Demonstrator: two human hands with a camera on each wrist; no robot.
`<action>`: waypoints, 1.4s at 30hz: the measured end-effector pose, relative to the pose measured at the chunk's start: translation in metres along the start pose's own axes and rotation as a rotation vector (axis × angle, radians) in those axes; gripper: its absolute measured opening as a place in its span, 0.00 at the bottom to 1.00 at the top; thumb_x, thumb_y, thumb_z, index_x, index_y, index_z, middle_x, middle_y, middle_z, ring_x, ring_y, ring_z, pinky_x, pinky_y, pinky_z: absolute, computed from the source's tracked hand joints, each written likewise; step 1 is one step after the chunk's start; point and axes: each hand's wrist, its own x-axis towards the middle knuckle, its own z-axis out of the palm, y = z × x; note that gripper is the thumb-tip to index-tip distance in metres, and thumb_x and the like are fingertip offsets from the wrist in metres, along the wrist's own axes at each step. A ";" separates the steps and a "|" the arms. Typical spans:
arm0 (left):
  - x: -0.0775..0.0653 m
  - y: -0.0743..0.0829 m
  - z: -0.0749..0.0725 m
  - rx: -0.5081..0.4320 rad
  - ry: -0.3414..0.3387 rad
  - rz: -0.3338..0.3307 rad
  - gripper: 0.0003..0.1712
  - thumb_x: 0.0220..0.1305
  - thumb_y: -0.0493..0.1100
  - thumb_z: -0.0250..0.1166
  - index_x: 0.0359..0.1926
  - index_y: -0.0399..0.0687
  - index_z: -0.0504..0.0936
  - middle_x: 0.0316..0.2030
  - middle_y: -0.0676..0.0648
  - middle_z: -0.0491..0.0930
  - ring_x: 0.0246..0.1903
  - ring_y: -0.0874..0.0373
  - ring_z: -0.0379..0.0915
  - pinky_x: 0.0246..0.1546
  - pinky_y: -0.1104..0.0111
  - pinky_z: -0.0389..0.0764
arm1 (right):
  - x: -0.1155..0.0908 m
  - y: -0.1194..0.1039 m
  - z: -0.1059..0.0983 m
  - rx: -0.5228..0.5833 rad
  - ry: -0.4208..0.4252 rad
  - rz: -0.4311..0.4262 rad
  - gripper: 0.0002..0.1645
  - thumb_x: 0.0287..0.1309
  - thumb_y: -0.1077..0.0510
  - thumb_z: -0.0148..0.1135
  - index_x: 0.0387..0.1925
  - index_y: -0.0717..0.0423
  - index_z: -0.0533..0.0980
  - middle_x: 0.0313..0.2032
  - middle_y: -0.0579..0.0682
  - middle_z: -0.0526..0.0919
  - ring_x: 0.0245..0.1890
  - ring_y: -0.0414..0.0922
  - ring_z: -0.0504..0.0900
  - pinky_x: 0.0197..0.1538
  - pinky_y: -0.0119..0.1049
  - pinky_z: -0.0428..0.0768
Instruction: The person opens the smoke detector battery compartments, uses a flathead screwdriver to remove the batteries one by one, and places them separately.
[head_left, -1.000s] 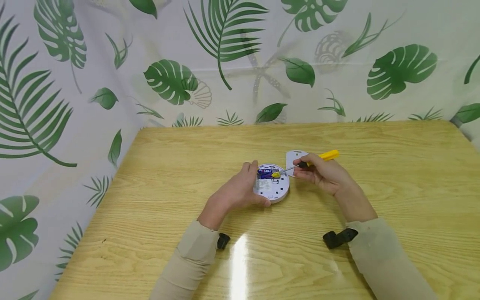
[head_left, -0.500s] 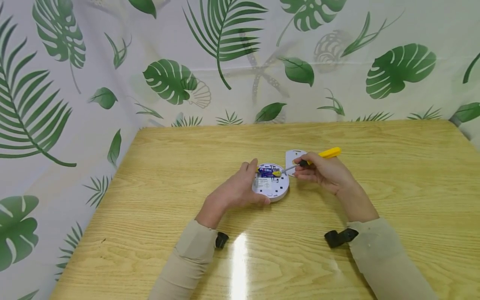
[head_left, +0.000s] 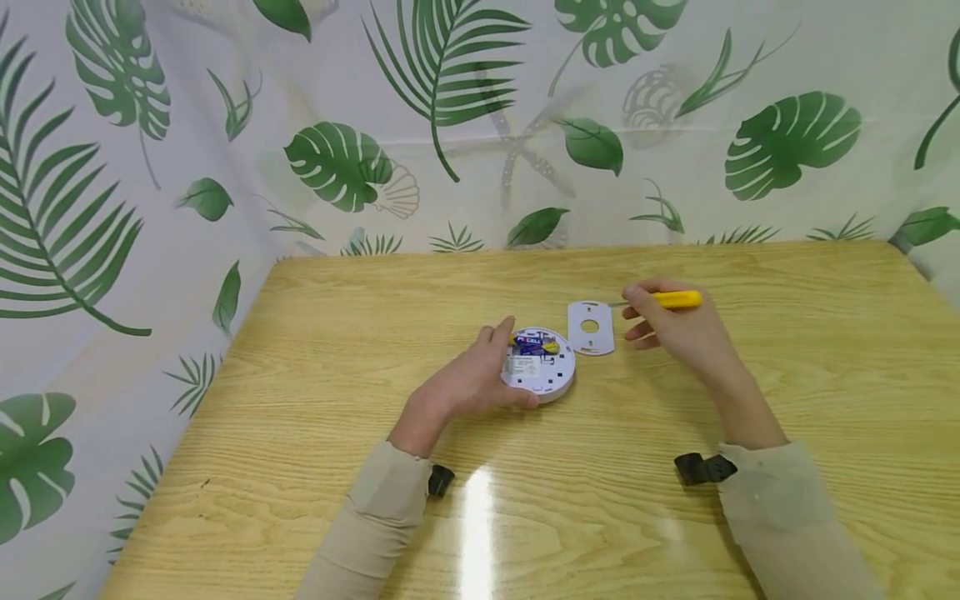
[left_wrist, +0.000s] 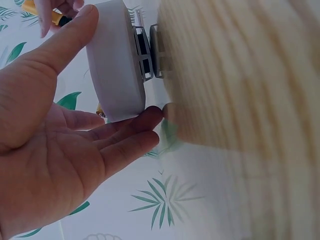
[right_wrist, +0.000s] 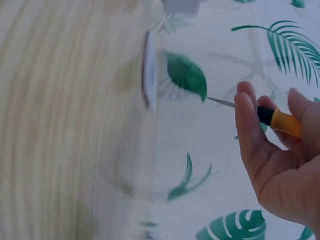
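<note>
Thumb and fingers of the left hand [head_left: 467, 383] clasp a round white case [head_left: 546, 379] by its rim, the thumb on the edge nearer the person and the fingers on the far edge. That hold leaves most of the upturned face bare, so the purple battery [head_left: 531, 345], just right of the fingertips, and the pale label [head_left: 522, 367], between thumb and fingers, both show. A slotted part [left_wrist: 143, 52] juts from the underside of the case towards the table [head_left: 300, 375]; whether it touches the wood cannot be told. A case propped on such a part might rock, which would explain gripping both sides of the rim.

The right hand [head_left: 690, 333] pinches a yellow screwdriver [head_left: 677, 300] by its handle, the shaft pointing from the grip towards the other hand. A pinch like this probably suits light, careful steering of the tip. The right wrist view shows that tip clear of the table. Between the two grips, just beside the case, a white plate [head_left: 603, 336] lies flat, touched by neither hand, probably set there to be out of the tool's way.
</note>
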 end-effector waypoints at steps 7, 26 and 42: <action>0.001 -0.001 0.001 0.002 0.001 -0.009 0.69 0.54 0.60 0.75 0.79 0.47 0.35 0.74 0.35 0.51 0.66 0.49 0.62 0.68 0.58 0.65 | -0.005 0.008 -0.013 -0.400 0.134 -0.246 0.16 0.68 0.55 0.62 0.44 0.67 0.79 0.36 0.62 0.81 0.29 0.53 0.80 0.35 0.34 0.79; -0.001 0.000 -0.001 0.004 0.008 -0.014 0.69 0.55 0.60 0.74 0.79 0.47 0.34 0.75 0.37 0.50 0.67 0.49 0.60 0.68 0.58 0.64 | -0.005 0.041 -0.047 -0.875 -0.264 -0.052 0.19 0.53 0.79 0.58 0.49 0.71 0.74 0.43 0.68 0.71 0.37 0.60 0.72 0.45 0.55 0.75; 0.000 -0.002 0.001 -0.012 0.002 -0.006 0.68 0.56 0.59 0.74 0.79 0.47 0.34 0.76 0.36 0.47 0.70 0.48 0.58 0.69 0.57 0.62 | -0.004 0.043 -0.043 -0.837 -0.293 -0.023 0.20 0.64 0.72 0.49 0.57 0.72 0.73 0.54 0.79 0.68 0.52 0.77 0.68 0.53 0.67 0.70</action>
